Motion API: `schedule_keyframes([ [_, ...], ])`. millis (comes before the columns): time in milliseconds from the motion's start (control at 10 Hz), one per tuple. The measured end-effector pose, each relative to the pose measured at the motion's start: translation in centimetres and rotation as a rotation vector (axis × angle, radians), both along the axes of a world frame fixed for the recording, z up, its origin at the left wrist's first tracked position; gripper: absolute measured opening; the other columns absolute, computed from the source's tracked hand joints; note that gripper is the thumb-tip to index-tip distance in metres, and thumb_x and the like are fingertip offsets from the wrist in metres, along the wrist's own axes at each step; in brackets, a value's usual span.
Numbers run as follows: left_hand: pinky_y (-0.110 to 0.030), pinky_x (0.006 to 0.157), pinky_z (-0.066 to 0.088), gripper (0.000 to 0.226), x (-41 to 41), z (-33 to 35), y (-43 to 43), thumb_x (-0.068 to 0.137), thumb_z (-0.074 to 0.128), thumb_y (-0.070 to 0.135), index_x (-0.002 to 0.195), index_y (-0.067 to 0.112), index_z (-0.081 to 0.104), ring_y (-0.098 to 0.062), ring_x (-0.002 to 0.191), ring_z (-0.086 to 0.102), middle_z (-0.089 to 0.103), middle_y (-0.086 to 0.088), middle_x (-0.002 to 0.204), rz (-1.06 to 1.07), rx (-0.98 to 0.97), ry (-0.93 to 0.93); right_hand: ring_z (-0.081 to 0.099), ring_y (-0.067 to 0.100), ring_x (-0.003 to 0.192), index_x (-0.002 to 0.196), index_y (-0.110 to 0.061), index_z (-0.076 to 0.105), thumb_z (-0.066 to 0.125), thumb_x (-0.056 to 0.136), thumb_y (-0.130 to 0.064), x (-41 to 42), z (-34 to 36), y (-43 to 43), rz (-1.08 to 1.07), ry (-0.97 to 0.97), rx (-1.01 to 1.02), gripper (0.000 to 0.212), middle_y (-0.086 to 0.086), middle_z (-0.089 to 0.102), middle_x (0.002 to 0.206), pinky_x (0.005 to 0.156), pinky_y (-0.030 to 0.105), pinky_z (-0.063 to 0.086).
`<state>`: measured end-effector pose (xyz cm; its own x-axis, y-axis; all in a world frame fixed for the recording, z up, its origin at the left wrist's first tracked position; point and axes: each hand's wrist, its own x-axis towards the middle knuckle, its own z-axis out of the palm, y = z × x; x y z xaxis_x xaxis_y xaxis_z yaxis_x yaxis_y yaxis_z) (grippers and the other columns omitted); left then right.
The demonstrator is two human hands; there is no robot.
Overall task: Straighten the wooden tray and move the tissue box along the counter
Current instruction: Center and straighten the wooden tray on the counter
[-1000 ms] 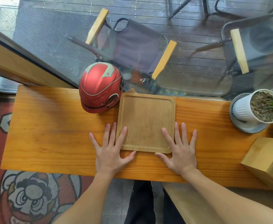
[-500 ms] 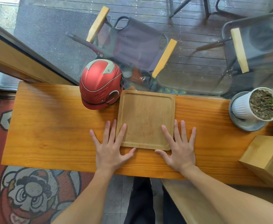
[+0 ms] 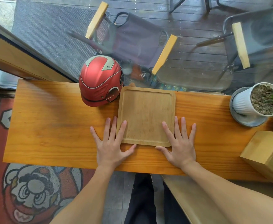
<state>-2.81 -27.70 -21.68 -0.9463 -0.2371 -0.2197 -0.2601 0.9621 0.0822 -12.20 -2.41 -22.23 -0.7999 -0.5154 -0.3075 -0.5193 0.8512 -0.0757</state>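
Observation:
A square wooden tray (image 3: 146, 110) lies flat in the middle of the orange wooden counter (image 3: 51, 126), its sides nearly parallel to the counter edge. My left hand (image 3: 112, 143) rests flat at the tray's near left corner, fingers spread, index finger on the tray. At the near right corner my right hand (image 3: 179, 143) lies flat the same way, with its index finger on the tray. A wooden tissue box (image 3: 266, 154) stands at the counter's right end, partly cut off by the frame edge.
A red helmet (image 3: 101, 80) sits against the tray's far left corner. A white plant pot on a grey saucer (image 3: 252, 104) stands at the far right. Behind the counter is a glass pane with chairs (image 3: 132, 41) outside.
The tray has slid slightly away from me and its edges sit squarer to the counter. Both hands stayed flat at its near corners.

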Motion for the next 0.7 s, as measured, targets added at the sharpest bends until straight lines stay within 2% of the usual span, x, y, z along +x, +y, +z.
schedule_keyframes([
  [200, -0.078, 0.11, 0.008, 0.094, 0.14, -0.19, 0.06, 0.079, 0.043, 0.08, 0.156, 0.031, 0.024, -0.028, 0.154, 0.014, 0.02, -0.006, 0.166, -0.003, 0.002, 0.013, 0.008, 0.044, 0.153, 0.159, -0.029, 0.017, 0.026, 0.089, -0.08, 0.06, -0.25, 0.0, 0.001, 0.015, -0.011, 0.087, 0.022, 0.016, 0.165, 0.115, 0.075, 0.01],
  [500, -0.078, 0.11, 0.006, 0.094, 0.27, -0.37, -0.01, 0.079, 0.043, 0.08, 0.157, 0.031, 0.023, -0.027, 0.154, 0.013, 0.019, -0.004, 0.166, -0.003, 0.02, 0.03, 0.011, 0.043, 0.153, 0.158, -0.03, 0.022, 0.035, 0.087, -0.079, 0.17, -0.12, -0.04, -0.013, 0.02, -0.062, 0.088, 0.02, 0.019, 0.165, 0.116, 0.073, 0.008],
  [700, -0.078, 0.11, 0.006, 0.092, 0.4, -0.1, 0.15, 0.08, 0.046, 0.078, 0.156, 0.031, 0.026, -0.027, 0.154, 0.015, 0.023, -0.005, 0.165, -0.003, 0.054, 0.014, 0.012, 0.042, 0.153, 0.158, -0.031, 0.022, 0.032, 0.087, -0.079, 0.32, 0.49, -0.02, -0.021, -0.022, -0.049, 0.086, 0.019, 0.021, 0.165, 0.115, 0.074, 0.01],
])
